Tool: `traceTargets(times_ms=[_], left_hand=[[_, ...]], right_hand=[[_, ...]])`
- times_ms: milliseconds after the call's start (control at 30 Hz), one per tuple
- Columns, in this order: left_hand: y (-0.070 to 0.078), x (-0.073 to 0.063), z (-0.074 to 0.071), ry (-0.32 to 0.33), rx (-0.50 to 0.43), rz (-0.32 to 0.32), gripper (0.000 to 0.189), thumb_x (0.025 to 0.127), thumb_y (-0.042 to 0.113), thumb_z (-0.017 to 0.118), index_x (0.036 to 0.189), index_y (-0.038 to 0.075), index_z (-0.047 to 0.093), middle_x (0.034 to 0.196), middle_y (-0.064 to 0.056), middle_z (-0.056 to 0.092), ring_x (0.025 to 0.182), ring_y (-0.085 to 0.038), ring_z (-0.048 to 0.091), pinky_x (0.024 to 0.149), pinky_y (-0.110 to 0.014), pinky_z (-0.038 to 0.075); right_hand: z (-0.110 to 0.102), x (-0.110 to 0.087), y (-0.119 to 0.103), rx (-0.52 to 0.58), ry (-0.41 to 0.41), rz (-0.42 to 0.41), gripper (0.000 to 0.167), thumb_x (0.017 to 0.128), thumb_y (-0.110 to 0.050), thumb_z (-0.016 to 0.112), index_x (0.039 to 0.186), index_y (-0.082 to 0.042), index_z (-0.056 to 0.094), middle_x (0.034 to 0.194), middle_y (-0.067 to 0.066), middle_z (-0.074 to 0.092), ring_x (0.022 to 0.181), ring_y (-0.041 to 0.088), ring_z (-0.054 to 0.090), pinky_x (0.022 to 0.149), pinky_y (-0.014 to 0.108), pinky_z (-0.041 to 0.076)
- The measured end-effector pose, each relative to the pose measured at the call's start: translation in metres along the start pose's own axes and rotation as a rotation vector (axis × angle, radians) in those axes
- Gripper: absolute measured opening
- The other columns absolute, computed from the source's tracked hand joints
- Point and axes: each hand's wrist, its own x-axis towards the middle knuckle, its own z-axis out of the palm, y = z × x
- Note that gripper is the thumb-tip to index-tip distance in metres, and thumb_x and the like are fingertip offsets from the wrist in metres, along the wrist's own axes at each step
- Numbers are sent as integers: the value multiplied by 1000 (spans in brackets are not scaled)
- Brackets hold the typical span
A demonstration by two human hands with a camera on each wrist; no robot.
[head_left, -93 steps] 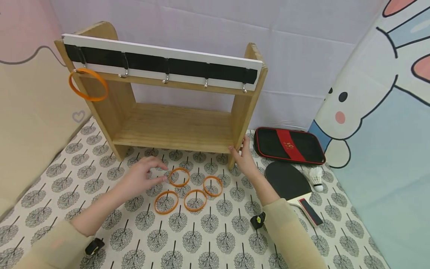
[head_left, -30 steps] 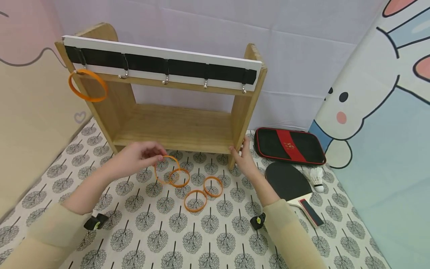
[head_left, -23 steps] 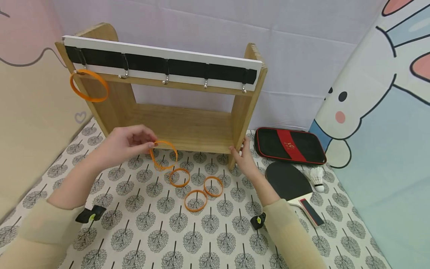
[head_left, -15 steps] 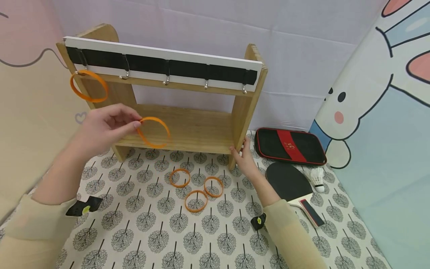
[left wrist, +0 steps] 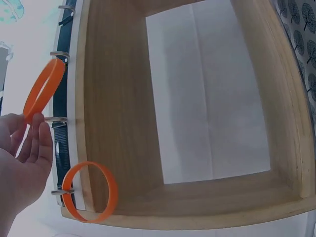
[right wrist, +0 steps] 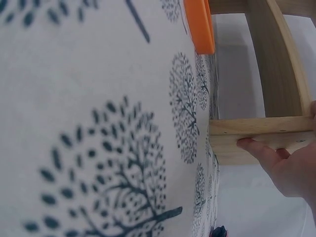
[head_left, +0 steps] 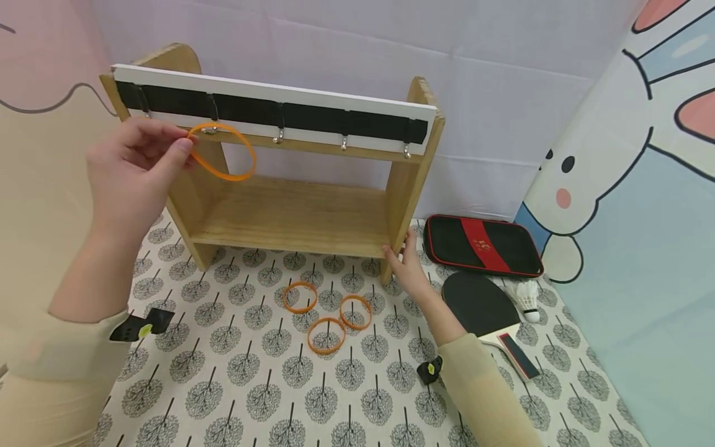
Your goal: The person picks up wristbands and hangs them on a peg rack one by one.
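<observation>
My left hand (head_left: 131, 161) pinches an orange wristband (head_left: 230, 177) by its left edge, raised in front of the hook strip (head_left: 313, 118) on the wooden shelf (head_left: 290, 217). In the head view, the second hook (head_left: 210, 130) from the left shows through the wristband's loop. A hung wristband (left wrist: 114, 192) dangles from the end hook in the left wrist view; in the head view my left hand hides it. My right hand (head_left: 412, 273) grips the foot of the shelf's right side panel, thumb in front. In the right wrist view, a finger (right wrist: 259, 150) lies along that panel.
Three more orange wristbands, a back one (head_left: 300, 310), a front one (head_left: 326, 351) and a right one (head_left: 355, 326), lie on the tree-print cloth. To the right are a black and red case (head_left: 447, 242), a table tennis bat (head_left: 477, 301) and a shuttlecock (head_left: 527, 295).
My left hand has picked a wristband off the cloth and carried it up and leftward to the hook strip. The right hand stays on the shelf panel.
</observation>
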Motion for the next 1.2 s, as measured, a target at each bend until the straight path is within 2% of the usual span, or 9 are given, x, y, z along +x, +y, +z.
traceTargets(times_ms=[167,200,333,433,600,800,1000,1167,1200], left_hand=[[-2,3,1,78,46,-6,13,79,-8,66,91,-13,66,81,-5,70,62,-14,63,63,-16,53],[-3,3,0,97,64,-26,13,79,-7,67,91,-11,67,81,-5,70,63,-14,63,64,-15,53],[-10,3,-3,127,290,-52,14,81,0,70,93,-6,69,80,4,69,65,-9,62,64,-13,50],[-18,1,-6,131,437,-71,14,82,6,71,94,-1,70,78,11,67,66,-5,61,62,-13,47],[-29,-6,-9,94,504,-72,15,83,9,71,95,0,69,78,15,66,67,-3,60,62,-13,46],[-30,-12,-9,114,624,-12,18,84,12,70,100,4,70,94,6,69,77,2,60,68,-10,46],[-21,-19,-3,135,689,106,21,82,5,70,100,-5,67,105,-2,68,85,4,57,70,-6,45],[-13,-30,8,73,710,174,22,79,0,72,100,-3,68,103,-8,69,83,6,53,67,-7,41],[-13,-33,10,53,725,178,23,78,0,73,101,-1,69,103,-8,69,81,7,51,72,-9,38]], right_hand=[[1,1,1,3,-2,-3,61,99,-10,45,145,-5,4,144,28,21,124,45,39,95,56,44],[1,1,2,4,-2,-4,61,99,-9,45,145,-5,4,144,28,21,124,45,39,95,56,44],[1,2,3,5,0,0,62,99,-10,45,145,-5,4,145,28,20,124,45,39,96,56,44],[0,3,3,6,-3,3,63,99,-11,45,145,-6,3,146,27,19,125,45,38,96,56,44],[1,3,4,18,-7,8,63,100,-12,44,146,-7,2,147,26,17,126,44,38,95,56,45],[2,3,4,10,-12,-17,62,99,-11,44,145,-5,3,145,28,18,125,45,38,95,56,45],[2,2,2,1,-4,-13,62,99,-11,45,145,-5,3,144,28,20,124,45,39,95,56,45],[1,2,0,-6,0,-13,62,99,-12,45,145,-4,3,144,29,21,123,45,39,93,56,46],[1,2,0,-5,-2,-14,62,99,-12,45,145,-4,3,144,29,21,123,45,39,93,55,46]])
